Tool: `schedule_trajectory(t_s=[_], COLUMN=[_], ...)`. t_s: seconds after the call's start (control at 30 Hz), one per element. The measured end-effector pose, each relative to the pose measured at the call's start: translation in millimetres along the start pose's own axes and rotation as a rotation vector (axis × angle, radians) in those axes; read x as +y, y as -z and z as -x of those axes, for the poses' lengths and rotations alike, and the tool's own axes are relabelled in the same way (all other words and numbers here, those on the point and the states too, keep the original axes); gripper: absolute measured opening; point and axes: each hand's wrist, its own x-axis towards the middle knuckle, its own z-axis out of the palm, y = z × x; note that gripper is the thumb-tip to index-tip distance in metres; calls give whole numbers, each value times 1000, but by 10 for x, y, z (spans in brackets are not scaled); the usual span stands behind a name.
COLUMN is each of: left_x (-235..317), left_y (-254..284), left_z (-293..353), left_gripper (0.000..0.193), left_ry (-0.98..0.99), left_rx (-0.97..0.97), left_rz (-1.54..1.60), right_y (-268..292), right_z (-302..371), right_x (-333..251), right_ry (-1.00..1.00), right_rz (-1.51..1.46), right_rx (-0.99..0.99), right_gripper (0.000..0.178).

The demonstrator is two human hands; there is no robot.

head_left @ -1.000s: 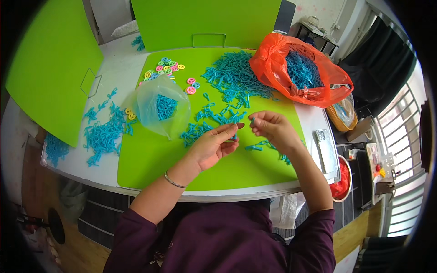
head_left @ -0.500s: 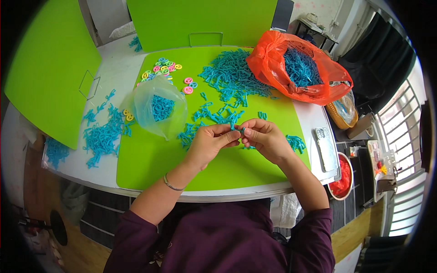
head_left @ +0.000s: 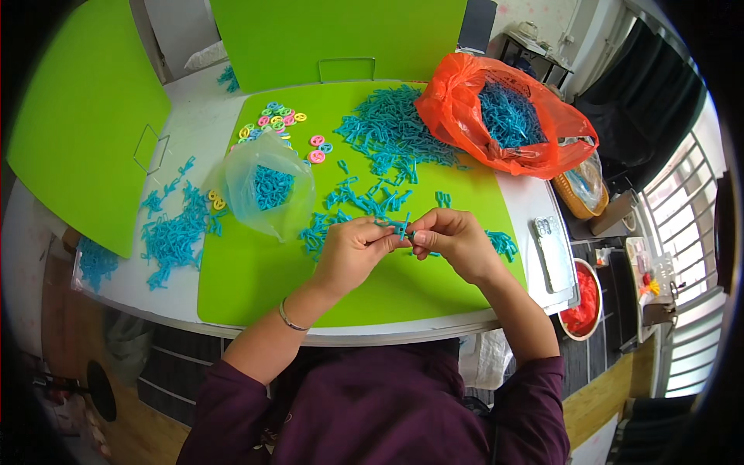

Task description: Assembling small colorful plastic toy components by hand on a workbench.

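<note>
Over the green board point(head_left: 372, 298), my two hands meet fingertip to fingertip. My left hand point(head_left: 350, 252) pinches a small blue plastic piece point(head_left: 404, 226), whose thin part stands up between the fingers. Closed on the other side of the same piece is my right hand point(head_left: 453, 244); its exact grip is partly hidden by the fingers. Just beyond the hands lie loose blue plastic pieces point(head_left: 372, 200), slim and forked. A larger heap of them point(head_left: 395, 116) spreads farther back, beside a red plastic bag point(head_left: 443, 105) filled with more.
A clear bag point(head_left: 236, 182) of blue pieces stands left of my hands, with colourful round plastic rings point(head_left: 277, 120) behind it. More blue pieces point(head_left: 170, 236) lie on the white table at left. A phone point(head_left: 552, 252) rests at the right edge. Upright green boards point(head_left: 341, 31) stand behind.
The blue piece between my fingers has turned and now shows more plainly. My right hand has shifted slightly; the view has moved a little.
</note>
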Motion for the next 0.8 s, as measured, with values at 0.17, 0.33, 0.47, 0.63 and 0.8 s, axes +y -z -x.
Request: schedule_trajectory(t_s=[0.17, 0.33, 0.47, 0.63, 0.8], left_x=[-28, 9, 39, 69, 79], left_y=[57, 132, 159, 82, -55], left_z=[-40, -55, -57, -15, -20], left_gripper=[10, 13, 13, 7, 19], left_ry=[-127, 7, -28, 253, 142], left_rx=[-66, -133, -150, -108, 25], left_rz=[-150, 31, -66, 380, 304], right_y=[30, -45, -44, -66, -21], right_z=[-13, 45, 46, 41, -14], right_x=[71, 131, 180, 119, 103], right_ry=[-10, 70, 93, 146, 68], right_rz=[17, 41, 179, 62, -100], right_rx=[-41, -7, 22, 7, 72], right_gripper=[9, 11, 13, 10, 12])
